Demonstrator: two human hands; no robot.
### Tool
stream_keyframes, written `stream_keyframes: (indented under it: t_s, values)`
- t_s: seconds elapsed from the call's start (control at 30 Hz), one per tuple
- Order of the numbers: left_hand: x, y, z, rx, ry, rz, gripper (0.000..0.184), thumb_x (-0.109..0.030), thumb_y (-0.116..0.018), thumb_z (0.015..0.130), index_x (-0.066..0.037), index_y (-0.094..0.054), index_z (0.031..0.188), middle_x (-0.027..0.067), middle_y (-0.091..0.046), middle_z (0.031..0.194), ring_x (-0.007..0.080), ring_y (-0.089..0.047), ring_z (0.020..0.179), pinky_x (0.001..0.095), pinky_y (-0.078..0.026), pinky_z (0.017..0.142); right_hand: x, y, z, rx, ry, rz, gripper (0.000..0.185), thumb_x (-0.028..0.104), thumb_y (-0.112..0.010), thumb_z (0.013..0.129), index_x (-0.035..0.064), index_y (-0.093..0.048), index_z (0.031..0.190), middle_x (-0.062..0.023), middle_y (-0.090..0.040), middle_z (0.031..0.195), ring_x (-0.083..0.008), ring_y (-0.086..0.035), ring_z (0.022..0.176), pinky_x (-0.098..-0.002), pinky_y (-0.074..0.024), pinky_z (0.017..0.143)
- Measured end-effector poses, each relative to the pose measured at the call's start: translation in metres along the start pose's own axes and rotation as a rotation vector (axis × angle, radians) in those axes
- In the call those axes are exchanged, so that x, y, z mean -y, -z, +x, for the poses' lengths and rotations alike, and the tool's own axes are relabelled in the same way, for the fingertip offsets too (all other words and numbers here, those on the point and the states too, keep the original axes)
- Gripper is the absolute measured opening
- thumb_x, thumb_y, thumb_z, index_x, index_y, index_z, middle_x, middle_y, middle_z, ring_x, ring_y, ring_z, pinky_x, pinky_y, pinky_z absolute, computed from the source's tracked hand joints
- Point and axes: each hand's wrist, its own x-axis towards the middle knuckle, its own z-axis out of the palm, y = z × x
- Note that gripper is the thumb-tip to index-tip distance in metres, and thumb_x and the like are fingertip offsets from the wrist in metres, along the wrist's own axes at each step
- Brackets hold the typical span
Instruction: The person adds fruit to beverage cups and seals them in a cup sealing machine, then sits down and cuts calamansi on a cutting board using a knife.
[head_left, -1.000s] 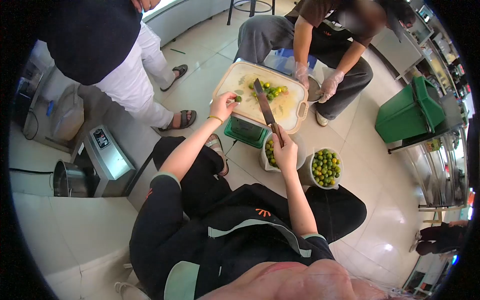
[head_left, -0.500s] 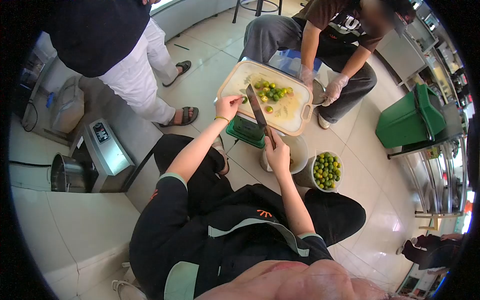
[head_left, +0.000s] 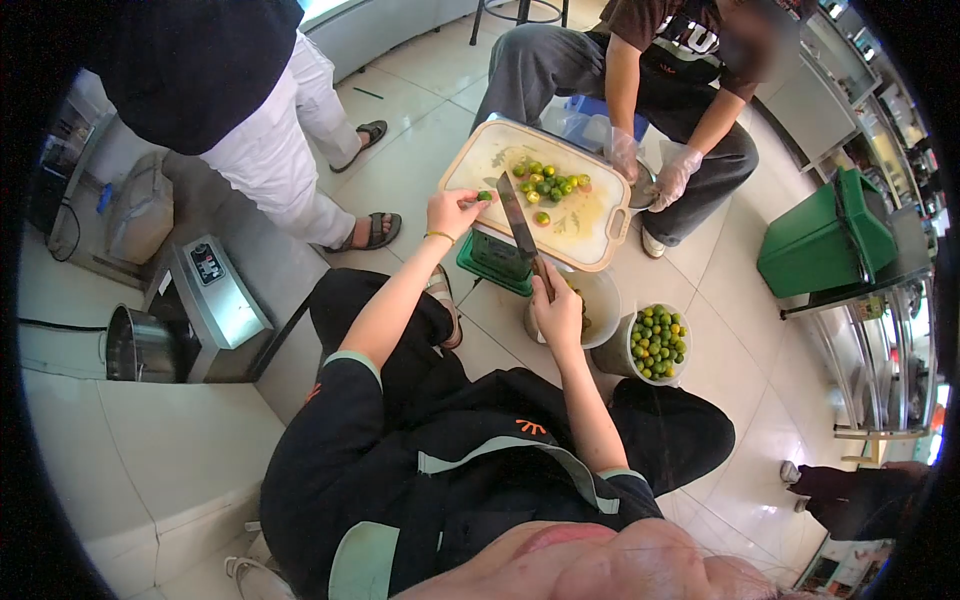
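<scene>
My left hand point(head_left: 455, 213) is closed in a pinch on a small green calamansi point(head_left: 484, 196) at the near left side of the cutting board point(head_left: 476, 155). In my right hand point(head_left: 558, 310) is the dark wooden handle of a large kitchen knife point(head_left: 517, 220). Its blade lies over the board, the tip a little right of the pinched fruit and apart from it. Several cut and whole calamansi point(head_left: 545, 183) are grouped mid-board, on a wet yellowish patch. A green container point(head_left: 490, 263) shows under the board's near edge.
A white bucket point(head_left: 603, 303) stands partly beneath the board, beside a tub full of calamansi point(head_left: 657, 343). Opposite sits a co-worker with gloved hands point(head_left: 675, 175) at a metal bowl. Another person point(head_left: 265, 140) stands at left. A green bin point(head_left: 825, 240) is at right.
My left hand has turned slightly, and the pinched calamansi shows more clearly. The knife remains over the board. At the lower right, a distant person has moved left.
</scene>
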Motion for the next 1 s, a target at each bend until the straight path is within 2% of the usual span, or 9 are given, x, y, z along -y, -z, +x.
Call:
stream_keyframes:
  t_s: [0.07,0.13,0.17,0.23,0.33,0.47,0.63,0.93,1.0]
  values:
    - [0.001,-0.004,0.002,0.050,0.064,-0.130,0.022,-0.033,-0.073,0.077,-0.014,-0.075,0.087,0.0040,-0.071,0.082,0.0175,-0.064,0.068,0.0355,-0.042,0.074,-0.004,-0.001,0.000,-0.019,0.001,0.020,0.037,0.020,-0.061,0.089,0.0021,-0.060,0.121,-0.0208,-0.069,0.089,-0.0256,-0.069,0.080,-0.0335,-0.0510,0.074]
    - [0.004,-0.007,0.002,0.096,0.065,-0.153,0.022,-0.035,-0.073,0.078,-0.016,-0.075,0.089,0.0014,-0.071,0.081,0.0154,-0.063,0.067,0.0367,-0.039,0.078,-0.004,0.001,-0.001,-0.085,0.064,0.027,0.036,0.022,-0.062,0.088,0.0050,-0.061,0.120,-0.0232,-0.066,0.083,-0.0324,-0.067,0.074,-0.0373,-0.0509,0.068]
    - [0.005,-0.010,0.001,0.055,0.048,-0.104,0.020,-0.034,-0.073,0.078,-0.018,-0.076,0.089,0.0003,-0.071,0.080,0.0151,-0.063,0.068,0.0371,-0.037,0.079,-0.004,0.002,-0.002,-0.118,0.095,0.031,0.036,0.022,-0.062,0.088,0.0065,-0.062,0.120,-0.0244,-0.065,0.080,-0.0358,-0.066,0.071,-0.0391,-0.0509,0.065]
    - [-0.005,-0.013,-0.005,-0.026,0.016,-0.005,0.017,-0.033,-0.073,0.078,-0.021,-0.076,0.089,-0.0021,-0.070,0.077,0.0147,-0.062,0.068,0.0379,-0.034,0.081,-0.006,0.001,-0.001,-0.113,0.084,0.054,0.036,0.023,-0.062,0.088,0.0064,-0.062,0.120,-0.0243,-0.065,0.080,-0.0355,-0.066,0.071,-0.0389,-0.0509,0.065]
    - [-0.003,-0.013,-0.004,-0.076,-0.126,-0.016,0.011,-0.031,-0.072,0.078,-0.022,-0.076,0.085,-0.0037,-0.070,0.075,0.0149,-0.062,0.070,0.0403,-0.029,0.081,-0.013,-0.004,-0.001,-0.116,0.105,0.054,0.036,0.023,-0.062,0.088,0.0066,-0.061,0.120,-0.0242,-0.065,0.080,-0.0356,-0.066,0.071,-0.0387,-0.0508,0.066]
    - [0.006,-0.011,-0.005,-0.040,-0.185,0.103,0.007,-0.027,-0.072,0.077,-0.022,-0.076,0.079,-0.0030,-0.070,0.074,0.0163,-0.062,0.072,0.0406,-0.029,0.078,-0.010,-0.001,-0.004,-0.081,0.061,0.076,0.036,0.024,-0.062,0.088,0.0076,-0.062,0.120,-0.0240,-0.065,0.080,-0.0364,-0.066,0.072,-0.0394,-0.0509,0.067]
    - [0.002,-0.010,-0.009,-0.068,-0.205,0.111,0.007,-0.026,-0.071,0.077,-0.020,-0.075,0.074,-0.0022,-0.069,0.071,0.0166,-0.063,0.072,0.0404,-0.030,0.076,-0.010,-0.003,-0.004,-0.100,0.117,0.053,0.036,0.024,-0.062,0.088,0.0079,-0.062,0.120,-0.0227,-0.065,0.077,-0.0363,-0.065,0.070,-0.0399,-0.0507,0.064]
    - [-0.004,-0.010,-0.011,-0.078,-0.199,0.180,0.006,-0.025,-0.071,0.076,-0.021,-0.075,0.074,-0.0014,-0.069,0.071,0.0179,-0.063,0.069,0.0403,-0.029,0.071,0.003,-0.006,-0.001,-0.113,0.154,-0.061,0.034,0.026,-0.061,0.089,0.0112,-0.062,0.120,-0.0204,-0.064,0.071,-0.0370,-0.064,0.065,-0.0441,-0.0500,0.060]
    - [0.002,-0.011,-0.008,-0.016,-0.191,0.142,0.009,-0.020,-0.068,0.078,-0.015,-0.074,0.083,0.0043,-0.069,0.077,0.0221,-0.064,0.071,0.0394,-0.038,0.067,0.009,-0.002,-0.003,-0.096,0.143,-0.116,0.034,0.026,-0.060,0.089,0.0109,-0.062,0.120,-0.0196,-0.064,0.070,-0.0370,-0.063,0.064,-0.0451,-0.0501,0.060]
